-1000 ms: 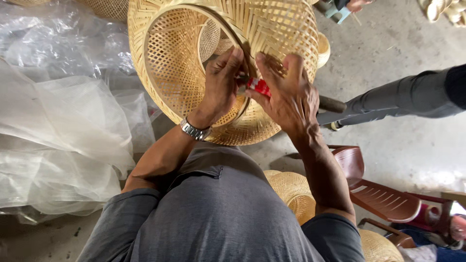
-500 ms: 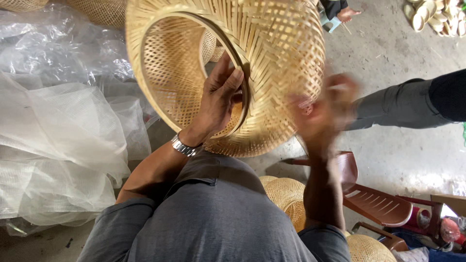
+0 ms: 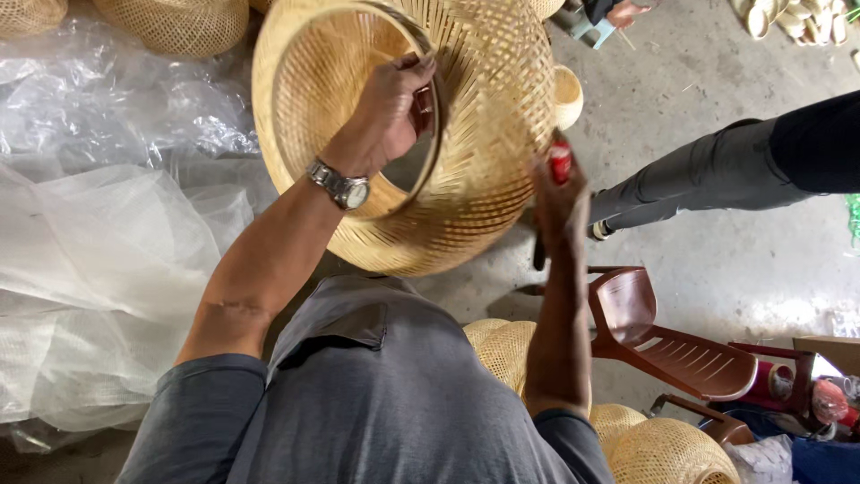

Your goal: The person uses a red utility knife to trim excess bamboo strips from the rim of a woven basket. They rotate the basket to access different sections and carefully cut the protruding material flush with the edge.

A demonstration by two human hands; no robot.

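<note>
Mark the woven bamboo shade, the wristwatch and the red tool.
woven bamboo shade [image 3: 502,134], head view, outer woven wall.
wristwatch [image 3: 345,186], head view, metal band by the dial.
red tool [image 3: 560,163], head view, red handle end.

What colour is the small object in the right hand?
Red, seen in the head view.

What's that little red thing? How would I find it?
Start at the big woven bamboo shade held up in the middle. At its lower right edge the right hand rises, and the small red object sticks out of the top of that hand. It is the only bright red spot against the pale straw weave.
</note>
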